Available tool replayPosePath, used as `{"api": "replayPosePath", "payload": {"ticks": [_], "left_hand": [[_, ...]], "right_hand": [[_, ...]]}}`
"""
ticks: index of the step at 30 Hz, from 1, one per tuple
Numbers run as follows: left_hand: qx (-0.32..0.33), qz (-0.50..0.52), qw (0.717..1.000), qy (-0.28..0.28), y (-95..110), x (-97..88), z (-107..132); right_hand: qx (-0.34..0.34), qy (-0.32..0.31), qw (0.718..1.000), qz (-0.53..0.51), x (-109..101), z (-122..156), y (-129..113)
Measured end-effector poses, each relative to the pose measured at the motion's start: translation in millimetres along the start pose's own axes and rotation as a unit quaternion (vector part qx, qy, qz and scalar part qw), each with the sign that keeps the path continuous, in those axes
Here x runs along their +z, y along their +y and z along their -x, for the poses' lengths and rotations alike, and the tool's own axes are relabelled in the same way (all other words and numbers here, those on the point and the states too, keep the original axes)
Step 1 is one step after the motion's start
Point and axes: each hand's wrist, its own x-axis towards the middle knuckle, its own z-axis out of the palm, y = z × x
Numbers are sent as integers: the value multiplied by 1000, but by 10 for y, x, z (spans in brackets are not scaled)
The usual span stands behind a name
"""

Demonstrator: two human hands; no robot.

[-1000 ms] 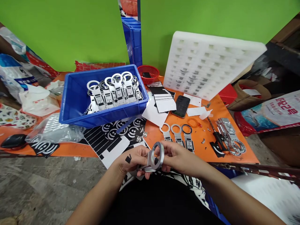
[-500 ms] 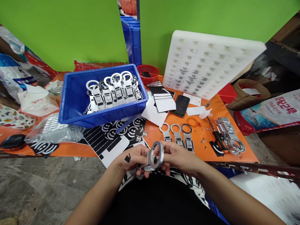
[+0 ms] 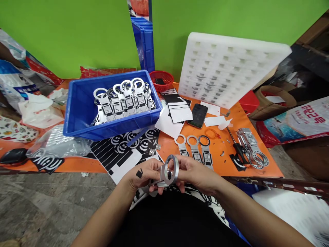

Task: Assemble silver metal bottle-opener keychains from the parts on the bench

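Note:
My left hand (image 3: 144,175) and my right hand (image 3: 193,171) meet above my lap, both closed on one silver metal part (image 3: 168,173) with a ring at its top. A small black sticker (image 3: 139,173) clings to the back of my left hand. Just beyond my hands, three like ringed parts (image 3: 194,150) lie in a row on the orange table (image 3: 221,161). Black-and-white sticker sheets (image 3: 120,151) lie by my left hand.
A blue bin (image 3: 79,113) holds several ringed parts. A white foam tray (image 3: 226,68) leans at the back right. A phone (image 3: 198,116), black-handled scissors (image 3: 238,146), a stack of metal parts (image 3: 253,147), a red basket (image 3: 161,79) and plastic bags (image 3: 59,145) are on the table.
My hands and the metal part stay almost still; the part has shifted very slightly in my fingers.

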Motion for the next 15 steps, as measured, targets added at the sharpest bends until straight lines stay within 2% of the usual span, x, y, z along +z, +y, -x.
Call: {"api": "replayPosePath", "payload": {"ticks": [15], "left_hand": [[-6,9,1000,7,-34,-4,0]], "right_hand": [[-10,-2,1000,-10,-1,-15,70]]}}
